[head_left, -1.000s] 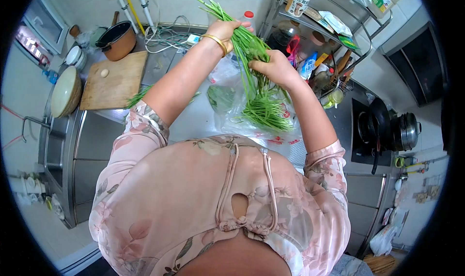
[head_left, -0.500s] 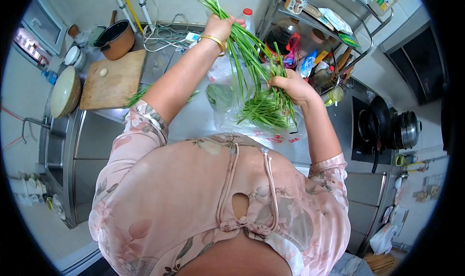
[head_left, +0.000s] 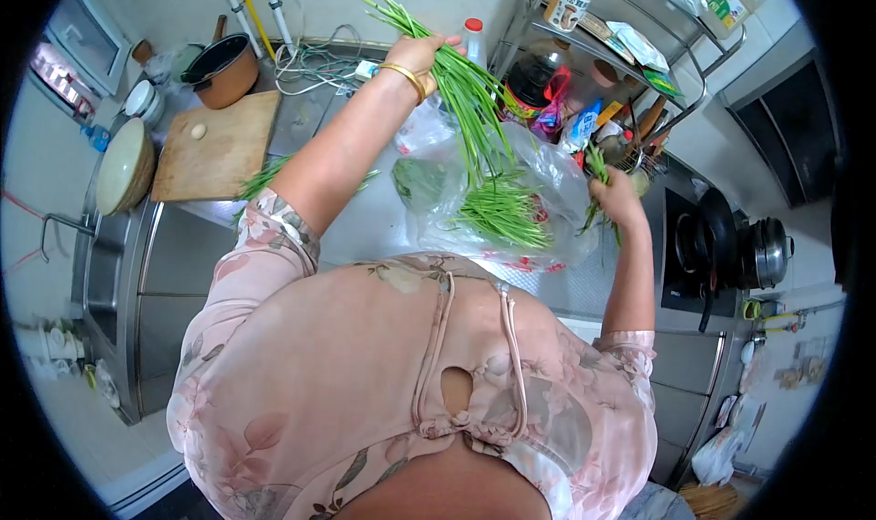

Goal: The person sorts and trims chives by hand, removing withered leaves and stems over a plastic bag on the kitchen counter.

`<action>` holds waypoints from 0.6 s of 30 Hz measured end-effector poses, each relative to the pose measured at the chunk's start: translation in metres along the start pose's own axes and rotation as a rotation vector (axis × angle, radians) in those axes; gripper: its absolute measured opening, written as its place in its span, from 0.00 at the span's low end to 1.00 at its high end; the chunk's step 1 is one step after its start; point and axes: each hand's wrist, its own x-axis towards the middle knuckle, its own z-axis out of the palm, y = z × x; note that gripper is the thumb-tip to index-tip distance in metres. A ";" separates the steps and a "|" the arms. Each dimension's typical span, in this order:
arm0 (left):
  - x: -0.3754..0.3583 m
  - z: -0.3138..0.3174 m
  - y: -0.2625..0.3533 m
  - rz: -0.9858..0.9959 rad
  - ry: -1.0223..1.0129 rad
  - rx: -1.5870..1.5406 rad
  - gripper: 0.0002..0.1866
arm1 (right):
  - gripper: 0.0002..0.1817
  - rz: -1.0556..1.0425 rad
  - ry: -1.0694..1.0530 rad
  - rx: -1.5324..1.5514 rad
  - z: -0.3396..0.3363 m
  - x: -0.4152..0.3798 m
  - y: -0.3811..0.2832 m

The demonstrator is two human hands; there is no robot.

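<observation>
My left hand point(head_left: 422, 59), with a gold bangle at the wrist, is closed round a bunch of garlic chives point(head_left: 470, 100). Their long green leaves hang down to the right. Farther right, my right hand point(head_left: 619, 196) grips a small clump of chives point(head_left: 595, 166), apart from the main bunch. Between and below the hands, more chives point(head_left: 505, 212) lie on a clear plastic bag point(head_left: 568, 233) with red print. A dark green leafy bundle point(head_left: 420, 182) shows through the plastic at its left. My left forearm partly covers a few loose chives point(head_left: 263, 179).
On the left are a wooden cutting board point(head_left: 219, 150) with a small pale round item point(head_left: 198, 131), a large bowl point(head_left: 123, 171) and an orange-brown pot point(head_left: 226, 71). A metal rack point(head_left: 630, 59) with jars and bottles stands at the back right. Black pans point(head_left: 714, 228) sit on the stove.
My right hand has moved to the right, pulling a small clump of chives away from the bunch. My left hand stays nearly in place, still gripping the bunch.
</observation>
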 end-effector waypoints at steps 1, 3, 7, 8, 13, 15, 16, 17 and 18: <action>-0.004 0.005 0.000 0.000 0.009 -0.011 0.15 | 0.13 -0.030 0.066 0.036 -0.010 -0.003 -0.021; -0.011 0.011 -0.001 0.002 0.015 -0.017 0.15 | 0.12 -0.067 0.076 0.151 -0.011 0.015 -0.026; -0.016 0.017 -0.005 0.030 -0.004 0.003 0.15 | 0.09 -0.307 -0.059 0.433 -0.001 0.010 -0.112; -0.016 0.018 -0.005 0.045 -0.009 0.009 0.15 | 0.09 -0.357 -0.070 0.415 0.004 0.011 -0.129; -0.016 0.016 -0.005 0.063 -0.019 -0.004 0.11 | 0.10 -0.414 -0.135 0.349 0.030 0.031 -0.174; -0.017 0.016 -0.005 0.087 -0.032 0.005 0.09 | 0.11 -0.451 -0.074 0.327 0.044 0.038 -0.179; -0.017 0.015 -0.004 0.108 -0.043 0.011 0.09 | 0.12 -0.496 -0.016 0.314 0.047 0.037 -0.184; -0.016 0.015 -0.004 0.129 -0.054 0.018 0.08 | 0.13 -0.529 0.058 0.251 0.048 0.037 -0.188; -0.016 0.014 -0.004 0.140 -0.040 0.002 0.09 | 0.13 -0.562 0.133 0.188 0.049 0.038 -0.191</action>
